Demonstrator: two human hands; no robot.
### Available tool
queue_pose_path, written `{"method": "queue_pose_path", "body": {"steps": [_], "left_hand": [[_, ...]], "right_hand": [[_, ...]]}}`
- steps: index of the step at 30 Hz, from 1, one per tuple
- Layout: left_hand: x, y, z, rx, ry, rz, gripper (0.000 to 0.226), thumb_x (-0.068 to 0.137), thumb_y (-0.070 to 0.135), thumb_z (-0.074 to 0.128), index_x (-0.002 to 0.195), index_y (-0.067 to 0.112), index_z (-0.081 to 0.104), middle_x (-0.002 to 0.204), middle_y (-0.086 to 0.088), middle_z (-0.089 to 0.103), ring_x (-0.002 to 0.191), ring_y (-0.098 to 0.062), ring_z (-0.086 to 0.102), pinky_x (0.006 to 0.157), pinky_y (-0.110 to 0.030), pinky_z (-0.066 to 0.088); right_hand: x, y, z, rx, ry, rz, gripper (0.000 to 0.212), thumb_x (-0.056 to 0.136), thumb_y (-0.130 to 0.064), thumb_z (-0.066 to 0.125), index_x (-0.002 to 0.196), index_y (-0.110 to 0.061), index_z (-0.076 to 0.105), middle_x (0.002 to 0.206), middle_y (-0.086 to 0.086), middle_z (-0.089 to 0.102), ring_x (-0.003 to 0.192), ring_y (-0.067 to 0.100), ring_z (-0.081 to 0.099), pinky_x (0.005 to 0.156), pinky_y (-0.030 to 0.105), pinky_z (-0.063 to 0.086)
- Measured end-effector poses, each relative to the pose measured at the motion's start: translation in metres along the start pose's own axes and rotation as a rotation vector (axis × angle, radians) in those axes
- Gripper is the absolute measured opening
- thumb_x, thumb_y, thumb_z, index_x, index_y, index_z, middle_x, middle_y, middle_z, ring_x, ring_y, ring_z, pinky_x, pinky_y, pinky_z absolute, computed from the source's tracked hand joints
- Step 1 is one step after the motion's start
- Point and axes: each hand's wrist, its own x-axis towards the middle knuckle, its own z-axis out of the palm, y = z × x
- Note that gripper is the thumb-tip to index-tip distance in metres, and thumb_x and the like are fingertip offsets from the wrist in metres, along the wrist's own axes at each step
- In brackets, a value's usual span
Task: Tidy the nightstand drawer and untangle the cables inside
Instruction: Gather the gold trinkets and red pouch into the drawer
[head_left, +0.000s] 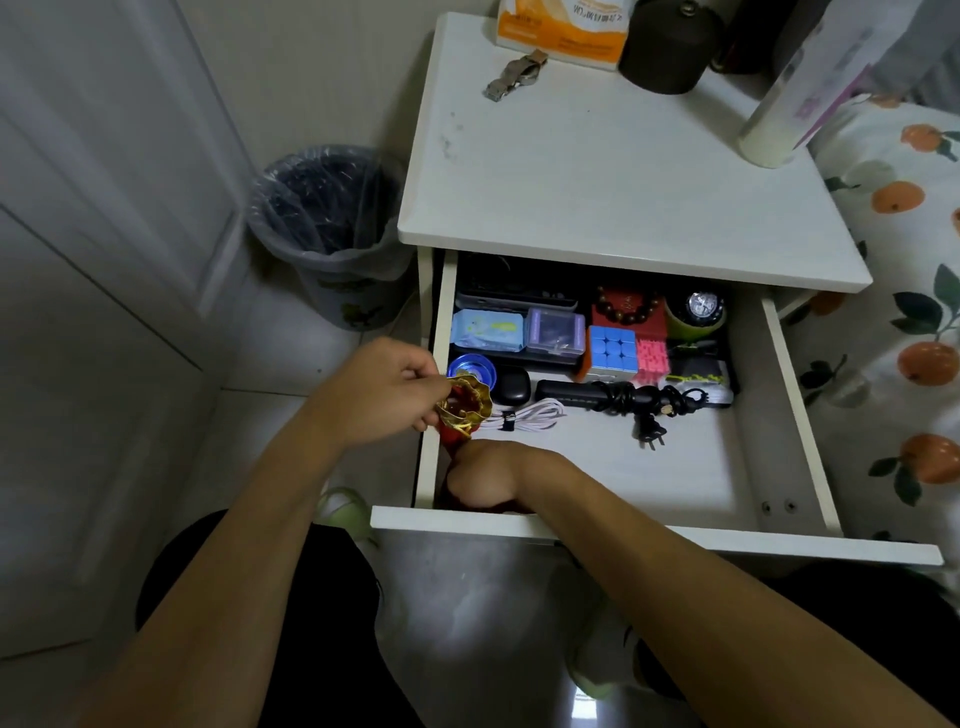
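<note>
at the drawer's (660, 538) front left corner, my left hand (384, 395) pinches a gold and red ornament (464, 408); my right hand (480, 480) curls around something red below. pulling could snag the white cable (527, 415) just beside it, tangling it again.

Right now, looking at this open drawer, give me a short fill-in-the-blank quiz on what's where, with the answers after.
1. The left hand pinches the rim of a crinkled ____-coloured foil piece at the drawer's front left corner.
2. The coiled white cable lies directly in front of a small ____ earbud case.
3. The puzzle cube shows a face that is mostly ____.
4. On the nightstand top, a wristwatch lies in front of an ____ tissue pack.

Answers: gold; black; blue; orange
</note>
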Motion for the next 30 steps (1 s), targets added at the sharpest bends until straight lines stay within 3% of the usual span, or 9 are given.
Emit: {"method": "queue_pose_path", "body": {"steps": [3, 6, 8, 11, 14, 18, 23, 26, 30], "left_hand": [[-0.001, -0.004, -0.003, -0.014, 0.005, 0.003, 0.02, 0.091, 0.012, 0.059, 0.074, 0.008, 0.069, 0.062, -0.002, 0.071, 0.06, -0.012, 0.071, 0.059, -0.022, 0.058], [-0.002, -0.005, -0.004, -0.01, 0.002, 0.007, 0.02, 0.091, 0.014, 0.059, 0.075, 0.009, 0.069, 0.063, -0.001, 0.072, 0.061, -0.012, 0.071, 0.061, -0.023, 0.058], [-0.001, -0.005, -0.004, -0.013, -0.002, 0.011, 0.02, 0.091, 0.015, 0.059, 0.075, 0.009, 0.069, 0.064, -0.001, 0.072, 0.061, -0.012, 0.071, 0.061, -0.023, 0.058], [0.0, -0.004, -0.004, -0.028, -0.005, 0.009, 0.021, 0.09, 0.015, 0.058, 0.072, 0.011, 0.069, 0.063, -0.002, 0.072, 0.06, -0.012, 0.07, 0.06, -0.022, 0.057], [0.0, -0.002, -0.004, -0.049, -0.017, 0.007, 0.022, 0.09, 0.013, 0.058, 0.07, 0.014, 0.067, 0.062, -0.001, 0.072, 0.057, -0.009, 0.069, 0.054, -0.017, 0.053], [0.0, -0.002, -0.006, -0.064, -0.026, 0.004, 0.024, 0.091, 0.014, 0.058, 0.069, 0.016, 0.067, 0.062, 0.0, 0.072, 0.056, -0.008, 0.069, 0.051, -0.015, 0.05], [-0.004, -0.003, -0.004, -0.075, -0.031, 0.007, 0.023, 0.091, 0.014, 0.058, 0.07, 0.015, 0.067, 0.062, 0.001, 0.072, 0.056, -0.007, 0.069, 0.05, -0.014, 0.049], [-0.006, -0.004, -0.005, -0.087, -0.018, 0.003, 0.021, 0.091, 0.012, 0.057, 0.072, 0.011, 0.067, 0.06, 0.0, 0.071, 0.055, -0.007, 0.068, 0.05, -0.015, 0.049], [-0.007, -0.004, -0.009, -0.103, -0.013, 0.011, 0.02, 0.092, 0.011, 0.057, 0.075, 0.009, 0.068, 0.06, 0.001, 0.071, 0.056, -0.006, 0.068, 0.052, -0.015, 0.051]], "right_hand": [[-0.001, -0.004, -0.001, 0.048, 0.036, 0.02, 0.038, 0.099, -0.012, 0.04, 0.136, -0.003, 0.048, 0.133, 0.018, 0.051, 0.121, 0.029, 0.049, 0.095, 0.033, 0.039], [-0.002, -0.003, 0.0, 0.121, 0.014, 0.036, 0.037, 0.097, -0.009, 0.041, 0.133, -0.003, 0.05, 0.115, 0.013, 0.05, 0.105, 0.026, 0.049, 0.097, 0.038, 0.043], [-0.002, -0.004, 0.0, 0.097, -0.005, 0.034, 0.039, 0.097, -0.01, 0.041, 0.135, -0.003, 0.048, 0.12, 0.015, 0.051, 0.11, 0.027, 0.05, 0.1, 0.039, 0.043], [-0.002, -0.012, 0.003, -0.031, -0.037, 0.017, 0.039, 0.098, -0.013, 0.042, 0.135, -0.002, 0.049, 0.136, 0.016, 0.051, 0.12, 0.028, 0.05, 0.087, 0.03, 0.039], [-0.002, -0.013, 0.004, -0.105, -0.068, -0.003, 0.038, 0.098, -0.015, 0.044, 0.134, -0.003, 0.051, 0.137, 0.016, 0.051, 0.107, 0.022, 0.049, 0.083, 0.029, 0.036], [-0.004, -0.012, 0.004, -0.115, -0.065, 0.002, 0.039, 0.1, -0.016, 0.042, 0.137, -0.004, 0.049, 0.14, 0.015, 0.049, 0.119, 0.024, 0.049, 0.085, 0.028, 0.034], [0.0, -0.016, 0.007, -0.177, -0.053, -0.004, 0.036, 0.1, -0.016, 0.044, 0.131, -0.002, 0.054, 0.134, 0.016, 0.053, 0.114, 0.026, 0.052, 0.081, 0.027, 0.036], [0.001, -0.018, 0.008, -0.184, -0.036, 0.001, 0.034, 0.099, -0.017, 0.047, 0.129, -0.002, 0.055, 0.132, 0.015, 0.055, 0.101, 0.021, 0.049, 0.079, 0.027, 0.035], [-0.002, -0.011, 0.005, -0.161, -0.034, -0.009, 0.036, 0.099, -0.018, 0.046, 0.133, -0.006, 0.055, 0.136, 0.011, 0.054, 0.119, 0.023, 0.051, 0.083, 0.026, 0.036]]}}
